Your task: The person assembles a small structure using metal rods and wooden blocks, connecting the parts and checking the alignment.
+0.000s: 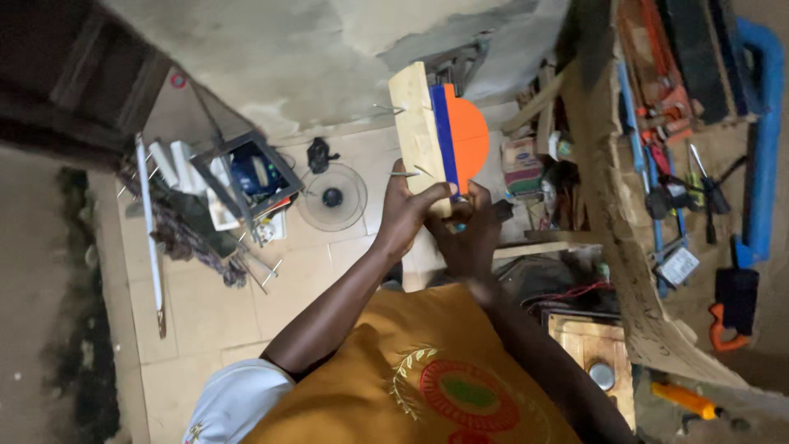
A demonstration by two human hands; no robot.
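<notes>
Above tiled floor, wooden board upright in both hands' closed grip.

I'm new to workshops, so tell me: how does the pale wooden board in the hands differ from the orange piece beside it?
The wooden board is long, straight-edged and pale; the orange piece is shorter, half-round and bright. Nails stick out of the board; none show in the orange piece. Both stand upright side by side, held low down by the left hand and right hand.

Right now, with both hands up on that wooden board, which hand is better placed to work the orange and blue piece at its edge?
Probably the right hand: it sits directly under the orange and blue piece. The left hand grips the wooden board on its far side, steadying it.
</notes>
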